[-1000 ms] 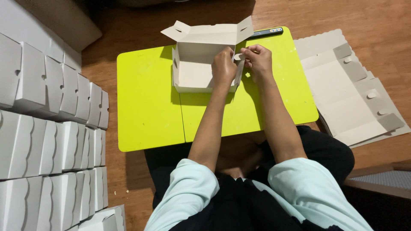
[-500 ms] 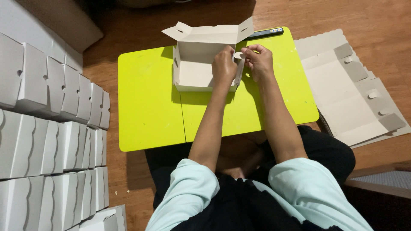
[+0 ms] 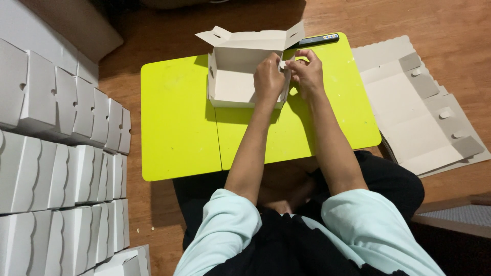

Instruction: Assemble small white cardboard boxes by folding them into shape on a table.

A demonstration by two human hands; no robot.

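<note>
A white cardboard box (image 3: 240, 76) sat half-made on the far part of a bright yellow-green table (image 3: 179, 122), its lid standing open at the back. The left hand (image 3: 268, 76) was closed around the box's right wall and pressed on it. The right hand (image 3: 306, 71) pinched a small white tab (image 3: 283, 65) at that same corner with its fingertips. To do this bit well, the wall likely needed to stay straight while the tab went into its slot, with a soft push so the card did not bend. A dark pen-like tool (image 3: 317, 40) lay behind the box. Flat unfolded box sheets (image 3: 414, 107) lay on the floor to the right. Rows of finished white boxes (image 3: 61, 153) were stacked on the left.
</note>
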